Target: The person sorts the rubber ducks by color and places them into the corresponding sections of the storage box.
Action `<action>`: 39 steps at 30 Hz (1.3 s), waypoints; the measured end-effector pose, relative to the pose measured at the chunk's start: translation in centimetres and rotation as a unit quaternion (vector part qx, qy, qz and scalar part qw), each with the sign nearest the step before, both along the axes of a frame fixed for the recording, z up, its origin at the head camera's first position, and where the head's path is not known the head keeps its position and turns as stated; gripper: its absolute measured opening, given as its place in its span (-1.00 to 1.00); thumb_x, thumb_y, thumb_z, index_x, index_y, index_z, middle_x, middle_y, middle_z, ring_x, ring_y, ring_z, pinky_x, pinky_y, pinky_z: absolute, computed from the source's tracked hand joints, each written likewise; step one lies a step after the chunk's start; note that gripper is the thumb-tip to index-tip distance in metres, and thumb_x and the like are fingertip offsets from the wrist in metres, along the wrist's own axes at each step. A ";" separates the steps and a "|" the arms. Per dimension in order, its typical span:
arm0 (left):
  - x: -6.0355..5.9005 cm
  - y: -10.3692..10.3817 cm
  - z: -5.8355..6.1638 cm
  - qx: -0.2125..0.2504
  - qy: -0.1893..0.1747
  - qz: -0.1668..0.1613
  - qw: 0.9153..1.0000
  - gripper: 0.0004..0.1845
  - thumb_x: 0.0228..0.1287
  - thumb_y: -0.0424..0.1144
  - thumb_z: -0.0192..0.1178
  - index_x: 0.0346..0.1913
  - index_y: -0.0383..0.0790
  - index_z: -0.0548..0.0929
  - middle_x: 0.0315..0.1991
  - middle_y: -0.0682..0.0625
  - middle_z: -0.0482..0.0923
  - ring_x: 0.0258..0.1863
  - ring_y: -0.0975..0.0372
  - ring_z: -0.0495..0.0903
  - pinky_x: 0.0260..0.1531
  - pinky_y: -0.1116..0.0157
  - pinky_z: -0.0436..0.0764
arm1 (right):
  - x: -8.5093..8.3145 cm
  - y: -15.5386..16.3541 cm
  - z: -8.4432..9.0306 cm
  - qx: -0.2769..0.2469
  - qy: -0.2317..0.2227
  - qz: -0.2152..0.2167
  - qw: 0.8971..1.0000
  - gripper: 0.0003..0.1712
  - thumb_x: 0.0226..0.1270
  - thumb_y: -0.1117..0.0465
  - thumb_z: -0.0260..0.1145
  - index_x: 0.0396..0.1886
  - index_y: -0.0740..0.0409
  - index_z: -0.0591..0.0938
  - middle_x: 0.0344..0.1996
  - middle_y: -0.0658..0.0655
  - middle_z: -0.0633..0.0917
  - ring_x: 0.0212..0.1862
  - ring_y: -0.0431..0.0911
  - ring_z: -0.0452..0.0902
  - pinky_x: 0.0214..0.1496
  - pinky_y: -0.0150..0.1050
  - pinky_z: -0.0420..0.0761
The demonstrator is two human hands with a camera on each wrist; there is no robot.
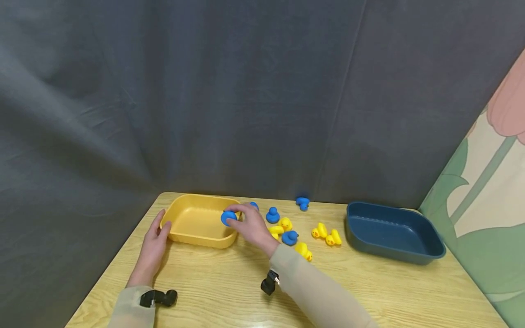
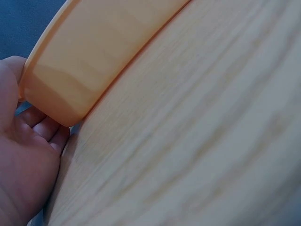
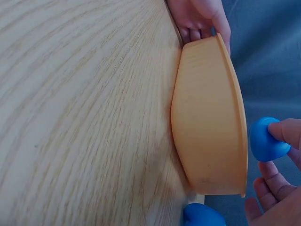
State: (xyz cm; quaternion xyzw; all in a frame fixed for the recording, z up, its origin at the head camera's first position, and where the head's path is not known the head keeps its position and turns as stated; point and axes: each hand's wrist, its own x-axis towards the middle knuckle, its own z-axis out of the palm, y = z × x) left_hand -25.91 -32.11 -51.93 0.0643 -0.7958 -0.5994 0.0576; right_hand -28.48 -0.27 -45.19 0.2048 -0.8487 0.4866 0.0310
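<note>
Two sleeved forearms reach in over the wooden table [image 1: 229,282], each with a black camera strapped at the wrist. Left hand [image 1: 152,246] rests at the near-left corner of the yellow tray [image 1: 193,237], fingers curled around its outer wall and thumb on the rim. Right hand [image 1: 252,226] sits at the tray's right end and pinches a blue duck [image 1: 228,217] between thumb and fingertips, right over the tray's rim. Just right of that hand lie loose ducks: yellow ones [image 1: 326,233] and blue ones [image 1: 289,237] scattered on the tabletop, one blue duck [image 1: 302,202] near the far edge. Farther right stands a dark blue tray [image 1: 426,253]. Grey cloth [image 1: 246,91] hangs behind the table.
</note>
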 end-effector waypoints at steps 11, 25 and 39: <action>0.6 0.4 0.4 -0.009 0.003 0.003 1.000 -0.22 0.83 0.11 -0.08 0.86 0.13 -0.16 0.84 -0.02 -0.25 0.79 0.01 -0.25 0.73 -0.06 -0.08 | -0.1 -0.9 -0.3 0.028 -0.013 -0.007 1.000 -0.71 0.59 0.12 0.50 0.22 -0.09 0.83 0.16 -0.01 0.74 0.31 0.05 0.52 0.35 0.08 0.59; 0.7 0.3 0.4 -0.019 0.002 0.001 1.000 -0.21 0.83 0.11 -0.08 0.86 0.12 -0.16 0.84 -0.03 -0.27 0.80 -0.01 -0.25 0.72 -0.10 -0.07 | -0.3 -0.8 -0.3 0.048 0.001 -0.018 0.999 -0.47 0.59 0.05 0.50 0.47 -0.02 0.69 0.34 0.05 0.71 0.43 0.10 0.48 0.43 0.08 0.57; 0.5 0.4 0.4 -0.014 0.001 0.005 1.000 -0.22 0.84 0.07 -0.06 0.86 0.15 -0.15 0.84 -0.05 -0.24 0.79 -0.04 -0.24 0.72 -0.12 -0.06 | -1.2 4.5 1.1 0.038 0.032 -0.052 0.997 -0.32 0.55 0.06 0.54 0.57 0.04 0.60 0.52 0.13 0.56 0.56 0.19 0.38 0.54 0.21 0.47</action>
